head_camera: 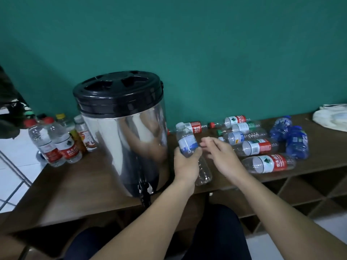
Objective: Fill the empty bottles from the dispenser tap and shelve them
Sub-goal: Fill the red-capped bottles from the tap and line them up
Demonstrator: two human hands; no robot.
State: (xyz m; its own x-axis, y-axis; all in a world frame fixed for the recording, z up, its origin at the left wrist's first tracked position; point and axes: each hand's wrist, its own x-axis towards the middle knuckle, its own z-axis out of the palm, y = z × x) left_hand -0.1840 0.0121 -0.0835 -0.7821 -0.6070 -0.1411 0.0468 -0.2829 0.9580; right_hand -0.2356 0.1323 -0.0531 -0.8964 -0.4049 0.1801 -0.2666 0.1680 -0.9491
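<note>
Left hand (185, 164) gripped bottle (185, 140) low on body, neck up, tilted slightly left toward dispenser (123, 132). White cap (179, 125) on, at top end. Looked empty or near empty, hard to tell. Right hand (219, 152) open, fingers loosely spread, empty, just right of bottle at label height, fingertips near it; contact unclear.

Key relation: cap sat up and left of right hand; bottle's long axis near vertical. Right hand nearer to cap than anything else, so probably next job was uncapping, needing a short reach up along that axis. Tap (144, 192) sat down and left of bottle, at bench (78, 184) front edge, overhanging. Left hand nearer to tap; bottle mouth would have to drop below it.

Around: clear bottle (204, 173) lay flat on bench right behind left hand, between dispenser and the rest. Row of empties (259, 147) lay on sides further right, long axes roughly left-right, caps mostly left. Crushed blue bottles (293, 139) beyond. Filled upright bottles (54, 145) stood left of dispenser, well apart from hands. Shelf cubbies (300, 188) under bench at right, none visibly stocked.

In the way: nothing between bottle and tap except dispenser wall close on left. Lying clear bottle could get knocked on the way down.
</note>
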